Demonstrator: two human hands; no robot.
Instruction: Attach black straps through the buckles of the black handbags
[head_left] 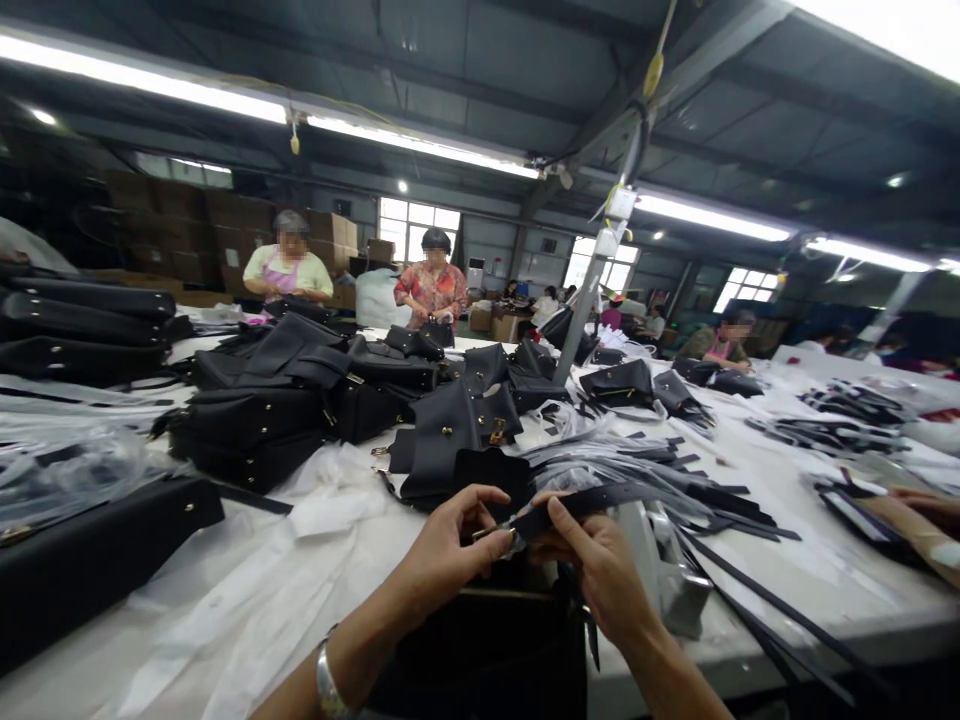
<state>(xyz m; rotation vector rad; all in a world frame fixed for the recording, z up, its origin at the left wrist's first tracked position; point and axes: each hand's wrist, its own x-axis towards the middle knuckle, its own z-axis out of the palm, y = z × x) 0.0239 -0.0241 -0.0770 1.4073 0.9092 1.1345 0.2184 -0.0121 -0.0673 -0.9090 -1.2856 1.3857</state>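
In front of me, a black strap (611, 495) runs across both hands, with a small metal fitting near its left end. My left hand (459, 545) is closed, thumb and fingers pinching the strap at that fitting. The strap's middle lies in my right hand (592, 555), whose thumb presses on top of it. Below both hands is a black bag (487, 650), mostly in shadow and partly covered by my forearms. Just beyond my fingers lies another black bag (442, 430) with gold-coloured hardware.
Black bags (262, 420) are heaped on the white table (750, 590). Plastic-wrapped straps (637, 455) spread to the right, beside a grey metal device (679, 590). Clear plastic sheets (225, 590) lie left. A co-worker's arm (911, 530) reaches in at right; other people work across the table.
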